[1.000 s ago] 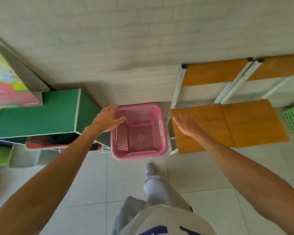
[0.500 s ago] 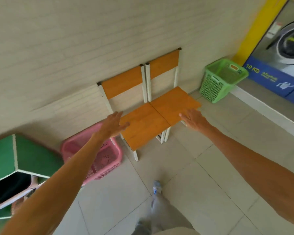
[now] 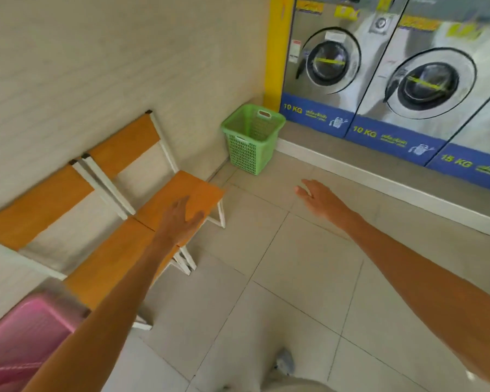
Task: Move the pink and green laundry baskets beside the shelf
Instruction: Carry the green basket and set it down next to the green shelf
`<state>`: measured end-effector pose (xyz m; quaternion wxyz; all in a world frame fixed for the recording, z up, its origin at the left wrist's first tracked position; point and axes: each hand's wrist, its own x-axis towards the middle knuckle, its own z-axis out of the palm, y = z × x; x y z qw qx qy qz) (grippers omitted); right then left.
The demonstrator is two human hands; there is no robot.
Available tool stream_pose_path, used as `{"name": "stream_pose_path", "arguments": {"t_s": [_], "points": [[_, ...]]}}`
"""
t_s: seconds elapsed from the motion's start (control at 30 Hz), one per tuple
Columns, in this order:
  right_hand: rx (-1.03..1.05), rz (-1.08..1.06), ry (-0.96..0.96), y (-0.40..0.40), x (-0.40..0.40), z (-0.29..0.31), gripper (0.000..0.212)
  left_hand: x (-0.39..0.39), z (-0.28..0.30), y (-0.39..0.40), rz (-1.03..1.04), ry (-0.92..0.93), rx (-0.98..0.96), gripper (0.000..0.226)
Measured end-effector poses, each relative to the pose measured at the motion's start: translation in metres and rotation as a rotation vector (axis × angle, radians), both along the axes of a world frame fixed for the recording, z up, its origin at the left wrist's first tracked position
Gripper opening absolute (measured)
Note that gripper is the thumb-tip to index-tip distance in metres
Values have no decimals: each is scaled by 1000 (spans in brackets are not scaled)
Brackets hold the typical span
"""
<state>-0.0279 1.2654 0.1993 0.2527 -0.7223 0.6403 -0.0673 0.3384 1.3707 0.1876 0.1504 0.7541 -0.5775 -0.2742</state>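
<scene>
One head-worn wide-angle view looks forward and down from standing height, tilted, toward the far corner where the green laundry basket [image 3: 252, 138] sits; washing machines [image 3: 425, 80] far right, chairs [image 3: 142, 210] left, tiled floor [image 3: 280, 278] near.

A pale wall [image 3: 102, 66] runs along the left, meeting a floor [image 3: 280, 278] of large light tiles. Two orange chairs [image 3: 178, 199] with white frames stand side by side against the wall. On the right, front-loading washers [image 3: 334, 63] sit on a raised step [image 3: 379, 179] beside a yellow post [image 3: 276, 46], their blue panels marked 10 KG and 15 KG.
</scene>
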Motion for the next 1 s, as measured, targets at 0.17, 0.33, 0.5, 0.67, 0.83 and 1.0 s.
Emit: {"name": "stream_pose_path", "arguments": {"t_s": [0.17,0.33,0.5,0.67,0.83,1.0], "points": [[41,-41,50,-67,-89,-9,108,-85,-8,-85,-90,-1,12,75],[108,17,188,-146,-129,-22,81,-113,-19,-185,-188,-128,16,81],[170,57,257,-247,-135,-46,79,-123,-39,-296,-244,-218,111,84],[249,29,304,-361,-126,-61,78,-109,-57,-422,-280,-249,215,87],[270,17,319,-472,-117,-62,81,-102,-54,-534,-250,-229,280,88],[269,11,304,-582,-111,-66,92,-101,-53,-633,-195,-191,288,78]]}}
